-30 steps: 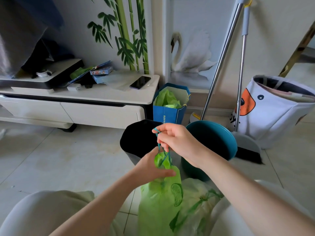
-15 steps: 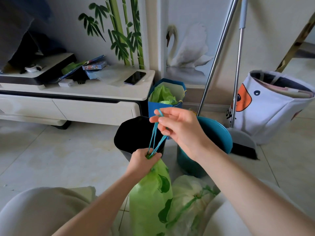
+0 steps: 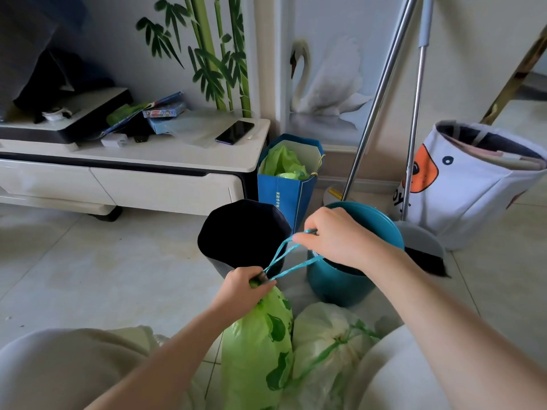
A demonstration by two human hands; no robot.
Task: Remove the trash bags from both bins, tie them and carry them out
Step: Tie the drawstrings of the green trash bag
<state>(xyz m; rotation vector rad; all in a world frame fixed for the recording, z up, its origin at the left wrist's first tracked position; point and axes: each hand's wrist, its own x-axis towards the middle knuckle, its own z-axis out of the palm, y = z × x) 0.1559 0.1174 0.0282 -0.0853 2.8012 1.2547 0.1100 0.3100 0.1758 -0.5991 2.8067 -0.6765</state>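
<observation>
The left hand [image 3: 241,287] clenches the gathered neck of a green trash bag [image 3: 257,347], its fingers [image 3: 260,284] curled tight round the bunched plastic. The bag stands upright on the tiled floor [image 3: 103,267] between the person's knees, printed with darker green leaf shapes. From the neck two strands of a teal drawstring [image 3: 285,258] run up and to the right, pulled taut, to the right hand [image 3: 337,236], whose fingers pinch the string's far end. Just beside the green bag, on its right and touching it, lies a second, paler trash bag [image 3: 325,338] with its top already gathered by a green string.

Behind the hands stand two bins: a dark bin [image 3: 236,232] on the left and a teal bin [image 3: 340,285] on the right, the right hand hovering over the teal one's rim. Behind them a blue paper bag [image 3: 284,193] holds crumpled green plastic. A low white table [image 3: 165,161] carries a phone [image 3: 233,132]. A broom and dustpan [image 3: 420,241] lean against the wall near a white fabric basket [image 3: 473,196].
</observation>
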